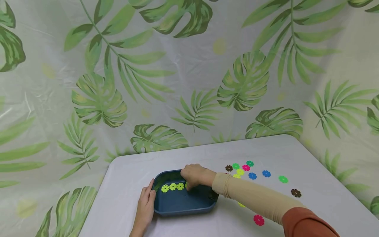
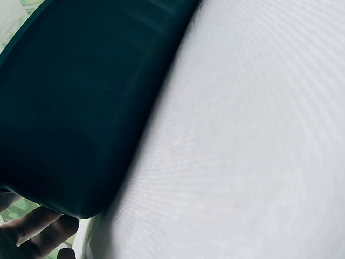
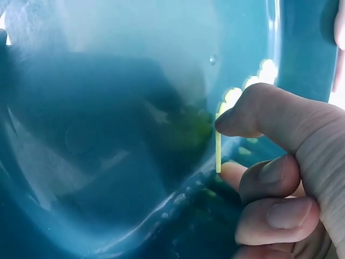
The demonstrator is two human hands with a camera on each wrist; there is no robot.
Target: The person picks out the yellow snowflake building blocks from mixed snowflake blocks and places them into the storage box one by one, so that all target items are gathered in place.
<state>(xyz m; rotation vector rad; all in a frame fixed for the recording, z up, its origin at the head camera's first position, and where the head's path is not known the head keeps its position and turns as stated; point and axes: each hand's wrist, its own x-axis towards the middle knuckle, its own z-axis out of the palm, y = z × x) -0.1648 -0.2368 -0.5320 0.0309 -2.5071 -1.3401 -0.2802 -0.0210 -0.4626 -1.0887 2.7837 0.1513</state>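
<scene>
A dark blue plastic tray (image 1: 185, 210) sits on the white-covered table. My left hand (image 1: 145, 200) holds its left side, thumb by the rim and fingers along the outer wall; its fingers (image 2: 51, 229) show past the tray's corner in the left wrist view. Reaching over the far rim, my right hand (image 1: 193, 177) is inside the tray. There it pinches a yellow notched disc (image 3: 218, 145) between thumb and finger, the disc seen edge-on in the right wrist view. Several matching yellow discs (image 1: 173, 186) form a row along the tray's far side, left of that hand.
Scattered to the right are more notched discs: a blue one (image 1: 266, 173), a green one (image 1: 283, 179), a brown one (image 1: 296, 193) and a pink one (image 1: 259, 220). My right sleeve (image 1: 254, 200) crosses over part of them. A leaf-patterned sheet (image 1: 195, 144) hangs behind the table.
</scene>
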